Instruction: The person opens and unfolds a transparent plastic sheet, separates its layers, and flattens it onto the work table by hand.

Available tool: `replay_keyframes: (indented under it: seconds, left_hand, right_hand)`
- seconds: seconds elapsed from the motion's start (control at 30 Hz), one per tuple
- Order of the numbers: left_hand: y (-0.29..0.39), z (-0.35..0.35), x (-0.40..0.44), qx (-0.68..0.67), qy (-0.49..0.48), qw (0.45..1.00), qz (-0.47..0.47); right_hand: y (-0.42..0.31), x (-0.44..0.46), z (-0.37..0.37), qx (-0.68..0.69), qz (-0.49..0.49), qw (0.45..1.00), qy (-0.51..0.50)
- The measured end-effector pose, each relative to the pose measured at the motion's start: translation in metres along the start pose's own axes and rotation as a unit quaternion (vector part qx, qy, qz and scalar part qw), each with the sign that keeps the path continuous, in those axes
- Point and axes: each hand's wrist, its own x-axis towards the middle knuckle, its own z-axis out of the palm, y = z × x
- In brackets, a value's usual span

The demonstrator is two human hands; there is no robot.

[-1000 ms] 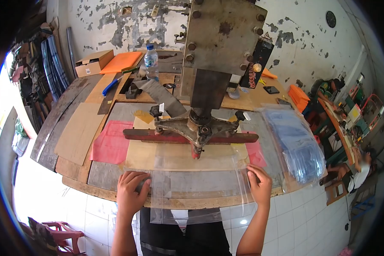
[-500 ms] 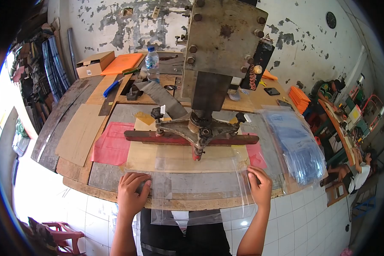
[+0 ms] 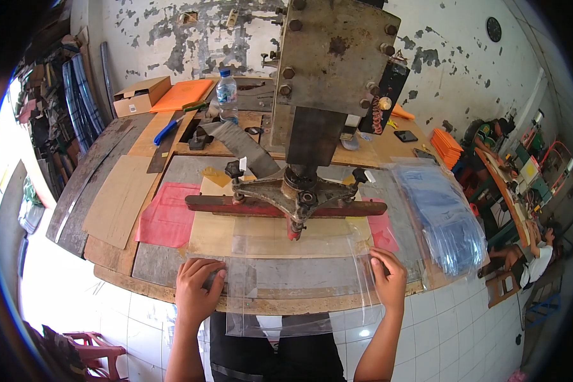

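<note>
A clear plastic sheet [image 3: 305, 280] lies below the press head, its near part hanging over the table's front edge. My left hand [image 3: 199, 286] is closed at the sheet's left edge, thumb and fingertips together there. At the right edge my right hand [image 3: 388, 275] pinches the sheet between thumb and fingers. Above the sheet's far part stands the press head [image 3: 299, 191] with a long red-edged bar [image 3: 337, 209]. A yellowish board [image 3: 210, 235] lies under the bar, with pink pieces [image 3: 167, 216] on either side.
A stack of clear bluish plastic [image 3: 442, 216] lies to the right. Brown board [image 3: 121, 204] covers the left side. Behind are a water bottle [image 3: 226, 95], a cardboard box [image 3: 142, 97], a blue-handled cutter [image 3: 167, 130] and a phone [image 3: 405, 136]. Other people sit at the far right.
Almost nothing differs. The clear plastic sheet has shifted very slightly; both hands stay in place and the press head has not moved.
</note>
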Motion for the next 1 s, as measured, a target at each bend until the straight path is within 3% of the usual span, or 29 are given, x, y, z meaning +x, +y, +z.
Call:
replay_keyframes:
  seconds: [1.0]
  left_hand:
    - [-0.0013, 0.0007, -0.0004, -0.006, 0.008, 1.000, -0.006]
  right_hand:
    - [-0.0025, -0.0002, 0.0007, 0.011, 0.024, 1.000, -0.007]
